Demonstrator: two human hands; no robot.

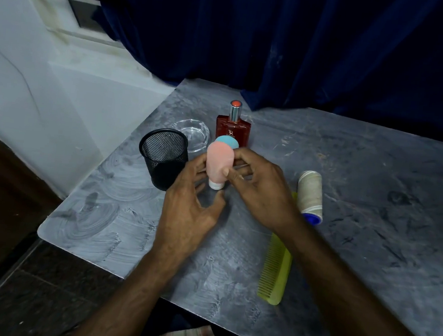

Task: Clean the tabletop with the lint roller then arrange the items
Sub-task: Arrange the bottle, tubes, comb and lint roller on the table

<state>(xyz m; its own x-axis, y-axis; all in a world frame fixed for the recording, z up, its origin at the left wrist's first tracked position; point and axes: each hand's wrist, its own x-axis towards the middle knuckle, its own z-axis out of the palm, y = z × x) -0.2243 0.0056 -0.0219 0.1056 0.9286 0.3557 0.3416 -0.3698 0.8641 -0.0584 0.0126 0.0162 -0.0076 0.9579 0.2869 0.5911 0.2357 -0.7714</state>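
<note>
Both hands met over the grey tabletop (376, 182), near its left-centre. Right hand (260, 188) pinched a pink squeeze bottle (219, 165) btwn thumb & fingers, bottle upright w/ its white cap (215, 185) down, cap low over the table; contact w/ surface couldn't be told. Left hand (189, 213) sat just beside the bottle's left side, fingers loosely spread & curled, maybe touching it, not clearly gripping. A blue rounded item (227, 142) peeked out right behind the pink bottle.

Lint roller (310, 194) lay on its side on the table, right of the hands, blue end (311, 219) nearer, paper looked dirty. Yellow-green comb (275, 272) lay nearer, partly under the right forearm. Black mesh cup (163, 158) stood left of the bottle, glass ashtray (191, 135) behind it, red perfume bottle (233, 129) upright farther back. Dark blue curtain (281, 38) hung behind
</note>
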